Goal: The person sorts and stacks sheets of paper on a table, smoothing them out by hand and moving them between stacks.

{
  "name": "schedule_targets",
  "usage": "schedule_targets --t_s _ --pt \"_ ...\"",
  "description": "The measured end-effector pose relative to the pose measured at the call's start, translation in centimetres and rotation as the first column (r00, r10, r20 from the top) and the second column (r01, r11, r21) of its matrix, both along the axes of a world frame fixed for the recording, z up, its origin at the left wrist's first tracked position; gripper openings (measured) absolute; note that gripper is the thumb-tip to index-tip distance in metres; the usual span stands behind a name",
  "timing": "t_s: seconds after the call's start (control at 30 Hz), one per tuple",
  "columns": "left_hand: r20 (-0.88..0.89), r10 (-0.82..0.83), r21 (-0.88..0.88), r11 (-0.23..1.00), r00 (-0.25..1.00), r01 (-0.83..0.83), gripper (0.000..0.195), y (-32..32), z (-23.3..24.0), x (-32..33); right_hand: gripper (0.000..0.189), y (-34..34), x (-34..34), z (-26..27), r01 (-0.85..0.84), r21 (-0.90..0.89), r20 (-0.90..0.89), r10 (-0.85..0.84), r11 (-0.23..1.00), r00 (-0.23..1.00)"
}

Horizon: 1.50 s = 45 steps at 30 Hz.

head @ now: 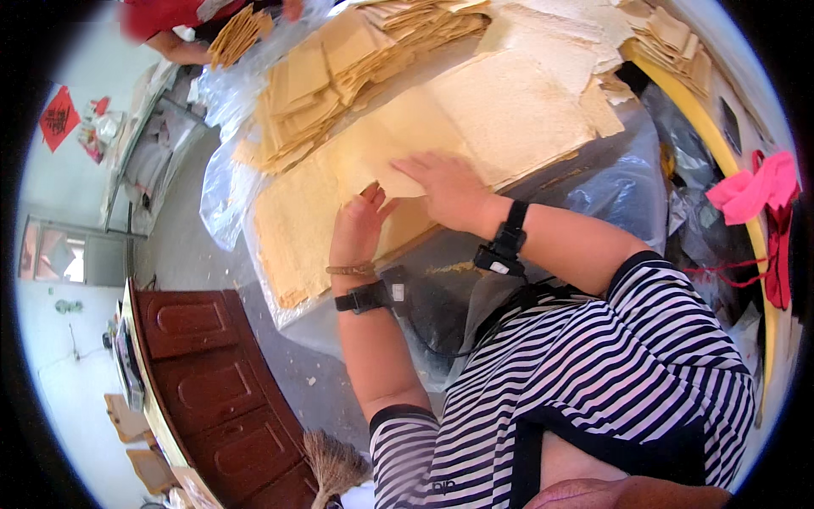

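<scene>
Before me, large pale-yellow sheets lie in a flat, layered stack on a plastic-covered table. My left hand is over the near middle of the sheets, with fingers bent and a small dark object at the fingertips; what it is cannot be told. To its right, my right hand rests palm down on the sheets with its fingers spread. Folded yellow sheets stand in overlapping piles beyond the stack. Paler rough sheets lie to the right.
Another person's hand is at the upper left beside a folded bundle. Clear plastic sheeting hangs over the table's left edge. A dark red wooden cabinet and a straw broom are at the lower left. Pink cloth hangs at the right.
</scene>
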<state>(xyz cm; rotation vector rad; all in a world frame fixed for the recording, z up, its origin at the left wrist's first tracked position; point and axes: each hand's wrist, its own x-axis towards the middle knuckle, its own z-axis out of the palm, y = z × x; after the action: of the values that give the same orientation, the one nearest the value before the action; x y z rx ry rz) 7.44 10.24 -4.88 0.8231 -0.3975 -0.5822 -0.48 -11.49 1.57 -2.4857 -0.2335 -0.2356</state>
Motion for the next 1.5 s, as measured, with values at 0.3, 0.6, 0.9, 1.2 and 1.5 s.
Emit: schedule_targets --t_s 0.3,0.6,0.9,1.2,1.5 --pt "-0.129 0.503 0.543 0.757 0.854 -0.364 0.040 -1.5 0.9 1.7 0.044 -1.6 0.1 0.5 -0.183 -0.018 -0.220 0.175 0.983 0.960" --pt "0.185 0.481 0.572 0.657 0.857 -0.492 0.020 -0.4 3.0 1.1 0.049 -11.6 3.3 -5.1 0.200 -0.466 0.090 -0.179 0.862 0.980" --pt "0.029 0.608 0.565 0.645 0.794 -0.515 0.031 2.8 2.3 -0.1 0.049 -10.8 2.8 -4.0 0.203 -0.459 0.072 -0.192 0.865 0.979" --pt "0.121 0.598 0.567 0.613 0.792 -0.550 0.037 3.1 1.6 0.1 0.053 -5.7 8.8 -2.2 0.057 -0.318 0.334 0.056 0.946 0.941" --pt "0.872 -0.307 0.171 -0.537 0.381 -0.826 0.041 -0.8 5.0 -3.5 0.060 -3.7 9.6 -5.4 -0.008 -0.389 0.133 0.065 0.921 0.989"
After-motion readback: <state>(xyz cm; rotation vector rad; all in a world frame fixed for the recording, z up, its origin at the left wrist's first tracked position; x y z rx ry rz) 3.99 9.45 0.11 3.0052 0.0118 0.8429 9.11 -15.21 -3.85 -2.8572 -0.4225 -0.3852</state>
